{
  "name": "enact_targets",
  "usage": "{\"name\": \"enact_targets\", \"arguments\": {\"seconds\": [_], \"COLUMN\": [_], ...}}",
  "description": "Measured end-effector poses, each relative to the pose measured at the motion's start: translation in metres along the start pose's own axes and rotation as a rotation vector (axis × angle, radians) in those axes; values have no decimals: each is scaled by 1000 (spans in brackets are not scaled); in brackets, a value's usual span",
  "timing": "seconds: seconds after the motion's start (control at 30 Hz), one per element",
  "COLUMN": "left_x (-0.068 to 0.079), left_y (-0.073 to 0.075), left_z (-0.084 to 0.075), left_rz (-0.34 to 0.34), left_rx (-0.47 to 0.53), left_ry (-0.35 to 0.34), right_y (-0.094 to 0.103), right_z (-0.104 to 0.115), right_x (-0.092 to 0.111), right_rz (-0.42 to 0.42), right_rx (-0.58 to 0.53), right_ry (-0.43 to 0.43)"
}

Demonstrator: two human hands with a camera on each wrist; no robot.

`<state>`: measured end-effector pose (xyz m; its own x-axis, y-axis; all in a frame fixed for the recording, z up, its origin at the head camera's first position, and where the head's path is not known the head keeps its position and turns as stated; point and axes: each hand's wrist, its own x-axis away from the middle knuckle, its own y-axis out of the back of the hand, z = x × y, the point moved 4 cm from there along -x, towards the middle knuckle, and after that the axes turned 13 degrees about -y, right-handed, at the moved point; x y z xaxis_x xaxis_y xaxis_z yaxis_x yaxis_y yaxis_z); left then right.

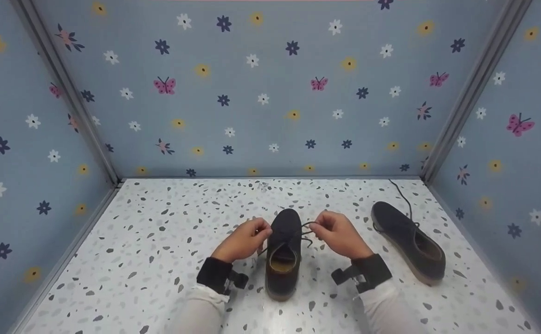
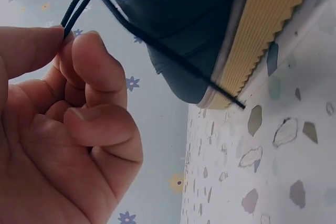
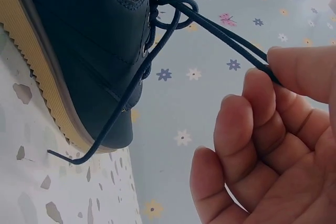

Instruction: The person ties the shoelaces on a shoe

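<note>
Closest in: light sleeves [image 1: 201, 306] and black wrist straps [image 1: 371, 272], then left hand [image 1: 243, 240] pinching a doubled strand of dark lace [image 3: 226, 39], right hand [image 1: 342, 235] pinching another, both running to a tangle at the laced opening. Shoe [image 1: 285, 223] sits between the hands, sole down on the speckled tabletop [image 1: 159, 260], toe away from the person, loose lace ends hanging each side. Second shoe [image 1: 402, 234] lies right, angled, its lace trailing toward the flower-print back wall [image 1: 289, 69].
</note>
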<state>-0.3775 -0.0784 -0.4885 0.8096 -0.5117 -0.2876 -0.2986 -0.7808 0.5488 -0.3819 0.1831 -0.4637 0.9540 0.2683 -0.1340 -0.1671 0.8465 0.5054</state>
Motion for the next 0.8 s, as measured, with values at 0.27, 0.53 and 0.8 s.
{"name": "enact_targets", "arguments": {"seconds": [0.27,0.53,0.8], "left_x": [1,3,4], "left_y": [4,7,9], "left_z": [0,5,6], "left_rz": [7,-3,-7], "left_rx": [-16,9,24], "left_ry": [-8,15,17], "right_y": [1,4,5], "right_z": [-5,-8,-8], "right_x": [-1,-1,1], "right_rz": [14,11,29], "right_rx": [2,23,40], "right_ry": [-34,-69,-80]}}
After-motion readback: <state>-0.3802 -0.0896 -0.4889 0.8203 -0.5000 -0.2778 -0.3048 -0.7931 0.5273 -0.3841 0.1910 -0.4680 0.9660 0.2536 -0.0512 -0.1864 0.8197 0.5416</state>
